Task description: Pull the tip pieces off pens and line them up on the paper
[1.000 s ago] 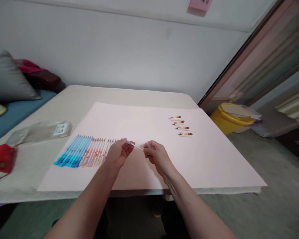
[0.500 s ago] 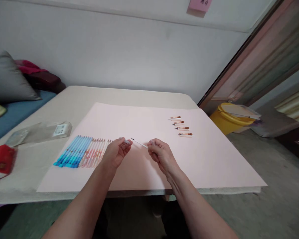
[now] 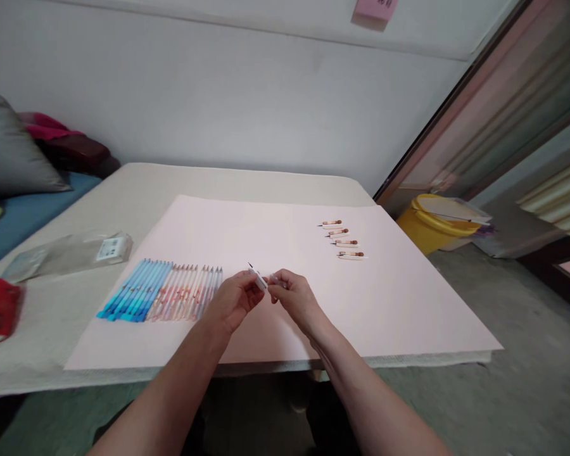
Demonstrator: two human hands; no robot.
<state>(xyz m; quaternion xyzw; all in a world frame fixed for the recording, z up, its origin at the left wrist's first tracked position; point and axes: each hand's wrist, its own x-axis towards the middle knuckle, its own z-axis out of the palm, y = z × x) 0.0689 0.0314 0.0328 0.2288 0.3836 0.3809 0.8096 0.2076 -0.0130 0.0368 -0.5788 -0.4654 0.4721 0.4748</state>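
Head view: both hands, left hand (image 3: 232, 301) and right hand (image 3: 292, 297), pinch one thin refill (image 3: 257, 277) above pink paper (image 3: 408, 316), beside a row of pens (image 3: 161, 297); a yellow bucket (image 3: 432, 228) stands far right.

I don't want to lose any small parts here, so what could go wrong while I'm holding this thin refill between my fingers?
The thin refill is pinched between the left hand and the right hand above the pink sheet; it could bend or slip. If dropped, it may roll into the row of pens and knock them out of line. The four small pieces lie loose near the sheet's right side, so a sweeping arm might scatter them.
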